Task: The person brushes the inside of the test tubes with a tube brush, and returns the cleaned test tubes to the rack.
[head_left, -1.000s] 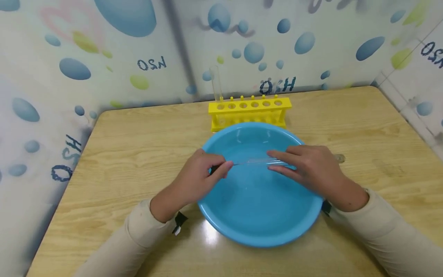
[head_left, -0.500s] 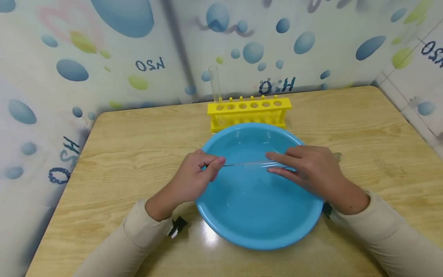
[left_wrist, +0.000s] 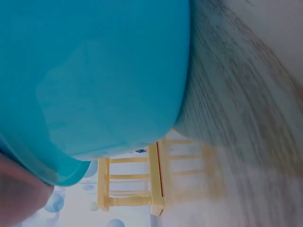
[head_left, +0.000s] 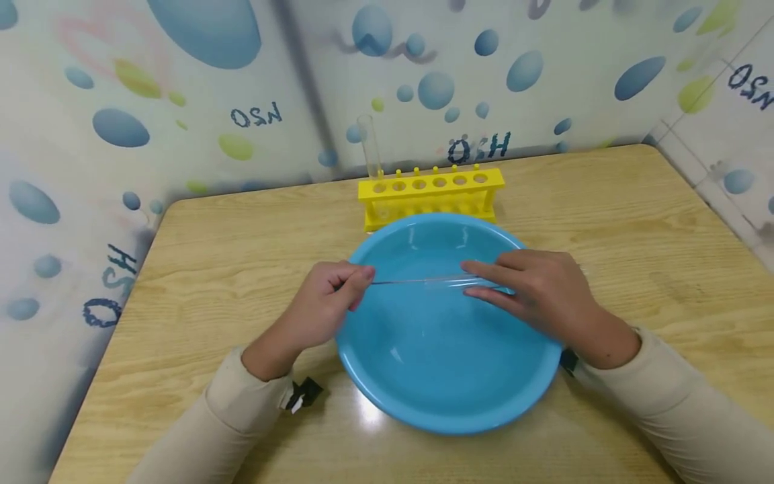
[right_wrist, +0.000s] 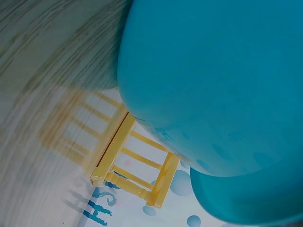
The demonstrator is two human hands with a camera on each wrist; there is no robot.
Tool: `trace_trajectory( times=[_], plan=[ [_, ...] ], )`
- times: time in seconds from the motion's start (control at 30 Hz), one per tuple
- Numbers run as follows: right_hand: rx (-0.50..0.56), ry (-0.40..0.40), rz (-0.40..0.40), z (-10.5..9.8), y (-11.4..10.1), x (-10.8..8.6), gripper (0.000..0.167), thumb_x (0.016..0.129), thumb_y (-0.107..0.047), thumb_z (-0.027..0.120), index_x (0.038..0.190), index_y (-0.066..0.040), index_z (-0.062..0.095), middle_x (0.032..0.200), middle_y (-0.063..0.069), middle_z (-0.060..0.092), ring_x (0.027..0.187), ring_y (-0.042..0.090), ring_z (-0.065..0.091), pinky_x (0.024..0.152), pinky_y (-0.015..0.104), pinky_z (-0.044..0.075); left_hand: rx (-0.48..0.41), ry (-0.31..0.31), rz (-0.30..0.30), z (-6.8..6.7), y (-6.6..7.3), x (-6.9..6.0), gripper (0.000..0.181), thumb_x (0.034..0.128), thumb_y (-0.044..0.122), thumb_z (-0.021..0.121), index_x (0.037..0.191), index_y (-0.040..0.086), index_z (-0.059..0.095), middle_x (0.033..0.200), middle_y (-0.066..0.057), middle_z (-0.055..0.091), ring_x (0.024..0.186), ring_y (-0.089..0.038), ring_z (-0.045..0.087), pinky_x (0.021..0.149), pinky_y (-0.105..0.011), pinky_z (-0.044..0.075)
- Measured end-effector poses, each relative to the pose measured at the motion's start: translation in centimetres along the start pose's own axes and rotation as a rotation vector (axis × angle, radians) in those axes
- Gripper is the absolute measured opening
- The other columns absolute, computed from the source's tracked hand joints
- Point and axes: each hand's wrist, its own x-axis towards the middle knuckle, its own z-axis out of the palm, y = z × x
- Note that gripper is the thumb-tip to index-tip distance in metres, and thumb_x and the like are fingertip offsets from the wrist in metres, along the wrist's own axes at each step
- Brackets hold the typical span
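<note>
Past the pale wood-grained table point(head_left: 254, 249) I see a whitish wall point(head_left: 193, 151) printed with blue and yellow-green bubbles point(head_left: 371, 30), a faint pink heart point(head_left: 103, 30) up on the left, and dark, reversed lettering point(head_left: 256, 117), N2O and H2O. 1 grey band point(head_left: 302, 84) slants down it. Light glares white point(head_left: 370, 411) on the glossy near tabletop.

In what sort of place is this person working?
Perhaps a school science room or teaching laboratory. The signs are a yellow test-tube rack with a clear tube in it, mirrored H2O lettering on the wall, and a second glass tube in the right hand above a blue basin.
</note>
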Motion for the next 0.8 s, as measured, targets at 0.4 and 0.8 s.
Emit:
trace_trajectory(
  times=[0.4,0.8],
  plan=[
    [0.001,-0.003,0.038,0.1,-0.1,-0.2,0.063,0.100,-0.063,0.033,0.116,-0.019,0.076,0.066,0.000,0.062,0.052,0.011,0.054,0.047,0.021,0.042,-0.113,-0.031,0.075,-1.1,-0.9,-0.4,0.051,0.1076,0.016,0.044,0.058,0.004,0.041,0.054,-0.007,0.036,0.053,-0.017,0.038,0.050,-0.028,0.035],
    [0.028,-0.012,0.028,-0.1,0.2,-0.1,0.062,0.100,-0.061,0.035,0.116,-0.017,0.076,0.066,-0.001,0.063,0.052,0.009,0.054,0.047,0.020,0.041,-0.023,-0.019,0.106,-2.7,-1.1,-2.2,0.043,0.1053,0.009,0.047,0.062,0.007,0.049,0.057,-0.004,0.045,0.056,-0.015,0.044,0.051,-0.028,0.039]
  ],
)
